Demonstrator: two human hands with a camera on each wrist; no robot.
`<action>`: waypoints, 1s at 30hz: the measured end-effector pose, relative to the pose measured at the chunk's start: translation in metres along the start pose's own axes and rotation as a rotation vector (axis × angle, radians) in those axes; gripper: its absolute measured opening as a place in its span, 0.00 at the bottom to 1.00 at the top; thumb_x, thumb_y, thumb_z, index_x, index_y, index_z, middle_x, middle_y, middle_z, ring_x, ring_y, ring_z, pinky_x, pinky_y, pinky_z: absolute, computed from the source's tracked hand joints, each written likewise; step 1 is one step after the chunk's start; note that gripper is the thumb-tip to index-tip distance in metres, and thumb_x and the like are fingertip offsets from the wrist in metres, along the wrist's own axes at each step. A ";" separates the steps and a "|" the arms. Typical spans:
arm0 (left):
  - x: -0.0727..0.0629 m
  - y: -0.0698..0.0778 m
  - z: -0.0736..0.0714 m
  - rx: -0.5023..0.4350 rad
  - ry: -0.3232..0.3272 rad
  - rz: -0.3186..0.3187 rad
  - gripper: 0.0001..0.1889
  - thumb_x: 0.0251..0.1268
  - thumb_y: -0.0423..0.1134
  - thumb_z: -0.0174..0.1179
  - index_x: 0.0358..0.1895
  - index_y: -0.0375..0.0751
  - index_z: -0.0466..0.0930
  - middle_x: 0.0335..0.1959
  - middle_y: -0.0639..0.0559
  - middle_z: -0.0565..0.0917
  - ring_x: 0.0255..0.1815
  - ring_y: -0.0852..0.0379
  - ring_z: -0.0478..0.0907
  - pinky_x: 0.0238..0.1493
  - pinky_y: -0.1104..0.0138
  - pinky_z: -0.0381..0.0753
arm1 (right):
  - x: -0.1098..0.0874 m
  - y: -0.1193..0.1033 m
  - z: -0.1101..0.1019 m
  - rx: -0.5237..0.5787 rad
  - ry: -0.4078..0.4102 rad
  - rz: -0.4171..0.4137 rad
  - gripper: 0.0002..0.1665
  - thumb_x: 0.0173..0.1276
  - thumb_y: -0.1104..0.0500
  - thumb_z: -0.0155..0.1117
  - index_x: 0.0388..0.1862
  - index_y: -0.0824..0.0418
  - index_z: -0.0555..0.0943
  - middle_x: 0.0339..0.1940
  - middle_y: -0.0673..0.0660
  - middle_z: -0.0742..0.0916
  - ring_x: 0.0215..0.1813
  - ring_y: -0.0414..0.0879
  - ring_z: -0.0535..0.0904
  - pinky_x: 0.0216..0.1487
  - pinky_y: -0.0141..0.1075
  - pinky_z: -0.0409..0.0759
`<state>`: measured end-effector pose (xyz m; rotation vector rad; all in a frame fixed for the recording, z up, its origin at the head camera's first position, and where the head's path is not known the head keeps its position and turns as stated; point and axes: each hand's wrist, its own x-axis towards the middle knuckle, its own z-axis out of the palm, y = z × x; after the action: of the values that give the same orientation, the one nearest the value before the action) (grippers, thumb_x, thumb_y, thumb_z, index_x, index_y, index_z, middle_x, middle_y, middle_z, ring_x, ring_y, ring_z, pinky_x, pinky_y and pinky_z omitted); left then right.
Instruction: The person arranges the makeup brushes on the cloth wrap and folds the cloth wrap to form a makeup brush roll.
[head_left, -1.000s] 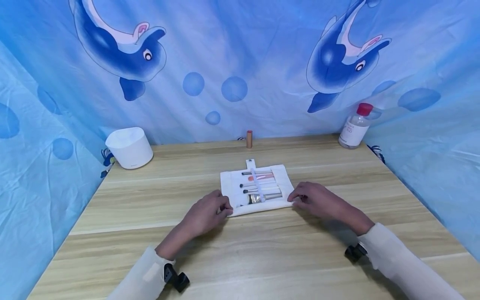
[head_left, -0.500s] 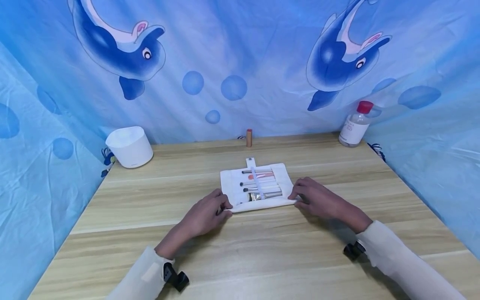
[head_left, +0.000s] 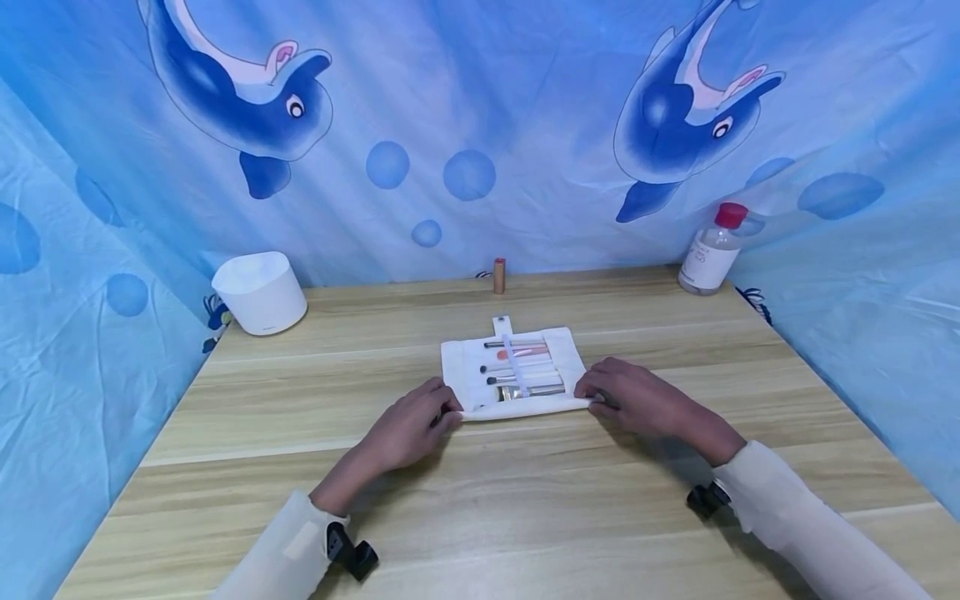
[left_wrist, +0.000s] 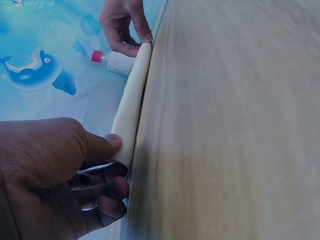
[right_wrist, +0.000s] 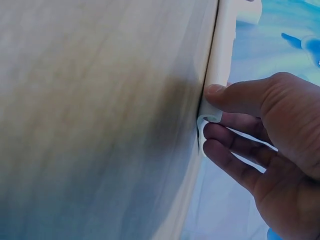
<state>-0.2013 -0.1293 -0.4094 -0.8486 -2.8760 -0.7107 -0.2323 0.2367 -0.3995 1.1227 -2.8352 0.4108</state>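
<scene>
On the table [head_left: 480, 508] before me, the white brush case [head_left: 461, 362] lies with its near edge [head_left: 525, 407] rolled; my left hand [head_left: 414, 427] pinches that edge's left end, my right hand [head_left: 633, 398] its right, forearms [head_left: 798, 521] slanting inward.

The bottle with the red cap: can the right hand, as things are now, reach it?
Probably not yet: the right hand holds the brush case by its rolled edge, and the bottle stands at the far right corner of the table. Once the hand lets go, nothing visible blocks the way.
</scene>
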 end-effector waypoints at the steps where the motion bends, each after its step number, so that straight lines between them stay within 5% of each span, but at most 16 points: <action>1: 0.000 0.000 0.000 0.000 -0.002 -0.002 0.03 0.72 0.39 0.62 0.39 0.47 0.81 0.35 0.60 0.73 0.33 0.61 0.70 0.38 0.64 0.73 | 0.000 0.000 0.000 0.001 -0.002 0.005 0.14 0.65 0.62 0.73 0.47 0.50 0.84 0.42 0.44 0.83 0.44 0.38 0.76 0.46 0.40 0.78; 12: 0.001 -0.001 -0.001 -0.014 -0.021 -0.021 0.06 0.74 0.35 0.58 0.36 0.43 0.80 0.32 0.58 0.74 0.33 0.60 0.69 0.37 0.64 0.73 | -0.002 -0.002 -0.001 0.057 0.007 -0.016 0.13 0.70 0.65 0.66 0.49 0.51 0.77 0.42 0.47 0.82 0.45 0.40 0.77 0.46 0.41 0.79; 18: 0.001 -0.001 0.002 -0.045 -0.026 -0.110 0.09 0.75 0.36 0.55 0.32 0.46 0.78 0.30 0.58 0.73 0.32 0.59 0.70 0.36 0.63 0.73 | -0.001 -0.002 0.003 0.107 0.020 -0.060 0.14 0.71 0.71 0.60 0.49 0.56 0.75 0.40 0.49 0.82 0.43 0.42 0.75 0.46 0.43 0.77; 25: 0.004 -0.005 0.005 -0.124 0.010 -0.167 0.07 0.74 0.38 0.57 0.34 0.47 0.80 0.30 0.59 0.76 0.31 0.60 0.72 0.36 0.63 0.74 | 0.000 -0.009 0.004 0.090 0.074 -0.030 0.14 0.68 0.74 0.61 0.44 0.56 0.77 0.39 0.50 0.81 0.40 0.43 0.75 0.42 0.40 0.77; 30: 0.005 -0.007 0.005 -0.178 0.025 -0.175 0.01 0.74 0.38 0.60 0.43 0.50 0.77 0.21 0.58 0.73 0.23 0.61 0.69 0.28 0.65 0.69 | 0.001 -0.014 0.005 0.038 0.134 -0.017 0.13 0.66 0.74 0.62 0.38 0.56 0.79 0.40 0.52 0.77 0.36 0.41 0.74 0.36 0.37 0.77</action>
<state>-0.2091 -0.1294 -0.4158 -0.6029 -2.9236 -0.9994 -0.2230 0.2250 -0.4009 1.0810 -2.7122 0.5193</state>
